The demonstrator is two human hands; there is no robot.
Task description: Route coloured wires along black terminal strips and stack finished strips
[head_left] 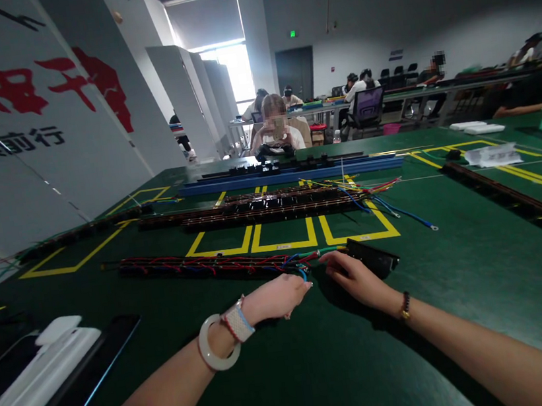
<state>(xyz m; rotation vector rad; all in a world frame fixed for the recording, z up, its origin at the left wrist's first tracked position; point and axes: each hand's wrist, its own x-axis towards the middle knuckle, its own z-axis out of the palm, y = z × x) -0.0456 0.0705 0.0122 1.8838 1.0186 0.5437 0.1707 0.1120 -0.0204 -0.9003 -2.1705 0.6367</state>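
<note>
Blue wire [303, 273] pokes up by our left hand [279, 297], whose thumb and fingers seem to pinch it at the right end of the red-and-black wire bundle [199, 266] lying across the green table [294, 380]. Our right hand [354, 276] curls beside the green lead [332, 249], near the black channel-like piece [373, 259], and we cannot tell whether it grips anything. We would do best to steady the bundle's end and guide one lead at a time, without tugging.
</note>
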